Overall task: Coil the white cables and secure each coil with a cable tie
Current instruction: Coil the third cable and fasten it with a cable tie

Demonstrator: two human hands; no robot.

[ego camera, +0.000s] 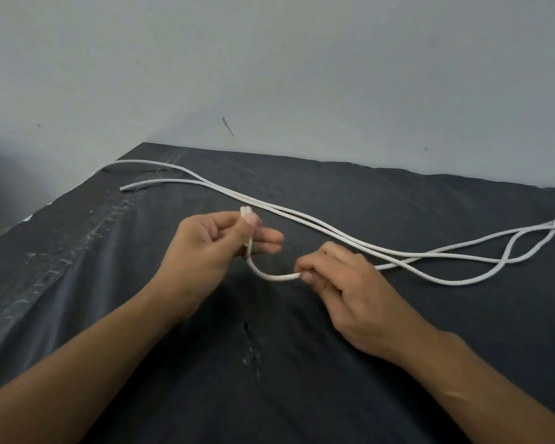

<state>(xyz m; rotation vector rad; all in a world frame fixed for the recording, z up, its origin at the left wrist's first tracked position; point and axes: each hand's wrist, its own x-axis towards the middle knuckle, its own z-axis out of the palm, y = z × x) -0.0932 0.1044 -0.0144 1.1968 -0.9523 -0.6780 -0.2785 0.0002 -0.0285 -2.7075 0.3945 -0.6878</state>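
White cable (279, 277) sprawls over the black cloth of the bench (173, 379) — two strands run from the far left corner toward the right edge, where they cross in loose loops, and one end lies near the left edge. From my remote seat I see the left hand (205, 248) pinching the other end between thumb and fingers, tip poking up. The right hand (343, 283) pinches the same cable nearby — a short slack U hangs between them, near the bench's middle.
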